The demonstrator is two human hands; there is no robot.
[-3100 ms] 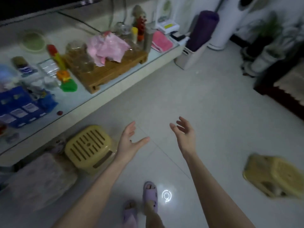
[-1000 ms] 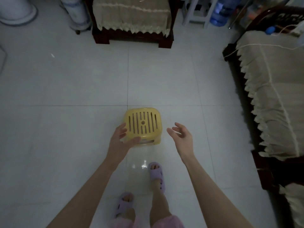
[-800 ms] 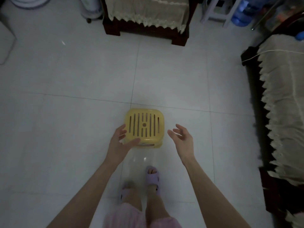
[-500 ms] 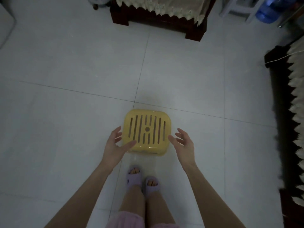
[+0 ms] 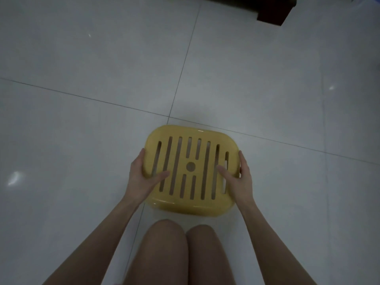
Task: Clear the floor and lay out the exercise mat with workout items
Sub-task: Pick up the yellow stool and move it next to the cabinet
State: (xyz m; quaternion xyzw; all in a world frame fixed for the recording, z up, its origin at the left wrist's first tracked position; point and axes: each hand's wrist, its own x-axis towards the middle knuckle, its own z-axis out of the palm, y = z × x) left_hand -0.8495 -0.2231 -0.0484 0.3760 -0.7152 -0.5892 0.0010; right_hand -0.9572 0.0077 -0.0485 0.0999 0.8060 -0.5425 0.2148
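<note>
Yellow slatted stool point(image 5: 192, 169) sits on the tiled floor point(image 5: 82, 130), directly in front of the knees point(image 5: 185, 233), mid-frame, over a tile joint. Left hand point(image 5: 141, 177) clamps its left edge, right hand point(image 5: 238, 177) its right edge; thumbs lie on top of the seat, fingers wrap down the sides. Both hands closed on it, symmetric. Step looks like clearing the stool off the floor. Advice: lift straight up with even pull, keep it level, carry it clear of the dark furniture point(image 5: 273, 11) far right. No mat in view.
</note>
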